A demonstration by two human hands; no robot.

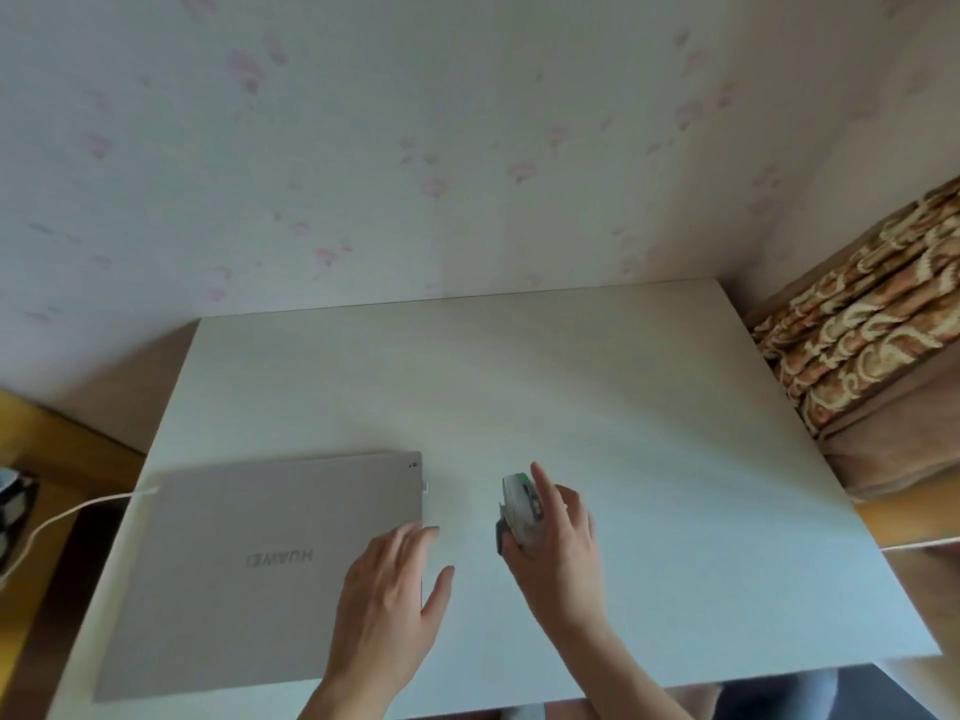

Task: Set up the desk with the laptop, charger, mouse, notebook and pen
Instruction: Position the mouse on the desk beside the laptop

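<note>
A closed silver laptop (pixel 249 563) lies flat on the left part of the white desk (pixel 649 433). A white charger cable (pixel 62 517) runs from the laptop's left rear corner off the desk's left side. My left hand (pixel 389 610) rests flat on the laptop's right front edge, fingers spread. Right of the laptop, my right hand (pixel 561 543) grips a light grey mouse (pixel 519 506) with a green light on top. The mouse sits at or just above the desk surface. No notebook or pen is in view.
A wall with pale floral wallpaper (pixel 415 148) stands behind the desk. A brown patterned sofa (pixel 872 345) is against the desk's right side. A dark object (pixel 13 506) sits on a wooden surface at the far left.
</note>
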